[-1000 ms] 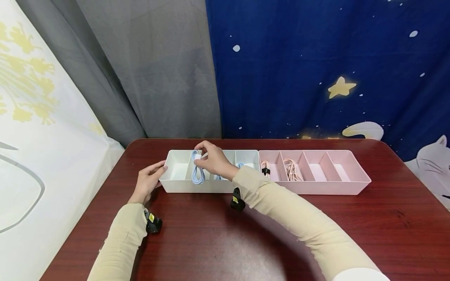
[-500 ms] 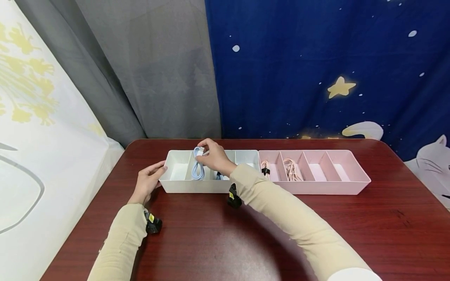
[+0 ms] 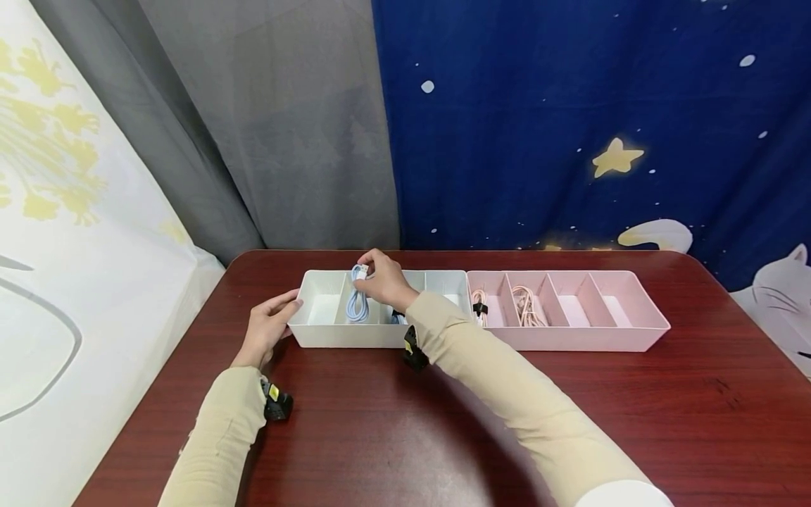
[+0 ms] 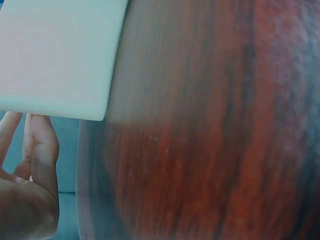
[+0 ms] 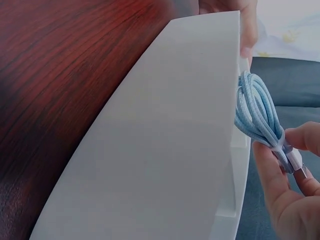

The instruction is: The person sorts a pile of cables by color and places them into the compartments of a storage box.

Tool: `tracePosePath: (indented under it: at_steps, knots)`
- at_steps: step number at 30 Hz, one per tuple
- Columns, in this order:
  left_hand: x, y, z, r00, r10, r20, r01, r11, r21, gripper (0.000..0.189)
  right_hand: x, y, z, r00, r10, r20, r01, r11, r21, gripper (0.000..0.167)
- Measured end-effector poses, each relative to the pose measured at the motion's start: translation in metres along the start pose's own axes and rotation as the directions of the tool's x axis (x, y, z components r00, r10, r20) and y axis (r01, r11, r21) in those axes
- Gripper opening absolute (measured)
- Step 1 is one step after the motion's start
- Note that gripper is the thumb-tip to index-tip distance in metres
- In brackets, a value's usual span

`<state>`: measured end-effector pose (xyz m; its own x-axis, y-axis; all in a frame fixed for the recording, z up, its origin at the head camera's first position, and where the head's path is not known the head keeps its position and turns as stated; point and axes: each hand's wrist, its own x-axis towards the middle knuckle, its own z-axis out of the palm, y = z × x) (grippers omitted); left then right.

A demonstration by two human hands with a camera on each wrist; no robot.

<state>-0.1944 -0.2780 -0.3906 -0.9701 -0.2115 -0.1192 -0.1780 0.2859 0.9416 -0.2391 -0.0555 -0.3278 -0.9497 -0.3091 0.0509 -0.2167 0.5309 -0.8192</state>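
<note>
In the head view my right hand pinches a coiled light-blue USB cable near its plug. The coil hangs over the second compartment from the left of a white divided box. In the right wrist view the blue cable shows its white tie and metal plug between thumb and fingers, beside the box's rim. Another blue cable with a black strap lies in the box, partly hidden by my right hand. My left hand touches the box's left end with fingers extended.
A pink divided box adjoins the white one on the right. It holds a pink cable with a black strap and a second pink cable. Both boxes stand near the back of the brown table, before hanging curtains.
My right hand has risen slightly and shifted a little right with the blue cable, and its forearm has swung left. The left hand has stayed at the white box's end.
</note>
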Motion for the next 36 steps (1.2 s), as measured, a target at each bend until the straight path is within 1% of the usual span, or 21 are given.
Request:
tracePosePath:
  at_steps: [6, 12, 18, 26, 33, 36]
  knots:
    - [0.001, -0.001, 0.000, 1.000, -0.011, 0.001, 0.011, 1.000, 0.022, 0.053, 0.006, 0.003, 0.006, 0.999, 0.031, 0.018, -0.031, 0.999, 0.010, 0.033]
    - [0.002, -0.001, 0.000, 1.000, -0.011, 0.007, 0.011, 1.000, 0.013, 0.053, 0.008, 0.005, 0.009, 0.997, 0.061, 0.039, -0.063, 0.997, 0.038, 0.035]
    - [0.001, 0.000, 0.001, 1.000, -0.005, 0.014, 0.005, 1.000, 0.007, 0.052, 0.010, 0.008, 0.014, 0.997, 0.066, 0.033, -0.068, 0.997, 0.048, 0.035]
    - [0.001, -0.001, 0.001, 1.000, 0.009, 0.008, -0.009, 1.000, 0.009, 0.050, 0.010, 0.006, 0.020, 0.997, 0.067, 0.037, -0.069, 0.995, 0.066, 0.036]
    - [0.000, 0.001, 0.001, 1.000, -0.001, 0.009, 0.000, 1.000, 0.016, 0.051, 0.011, 0.006, 0.023, 0.996, 0.074, 0.045, -0.076, 0.995, 0.058, 0.034]
    - [0.001, 0.001, 0.001, 1.000, -0.008, 0.006, 0.008, 1.000, 0.001, 0.050, 0.011, 0.006, 0.023, 0.996, 0.069, 0.048, -0.071, 0.997, 0.040, 0.034]
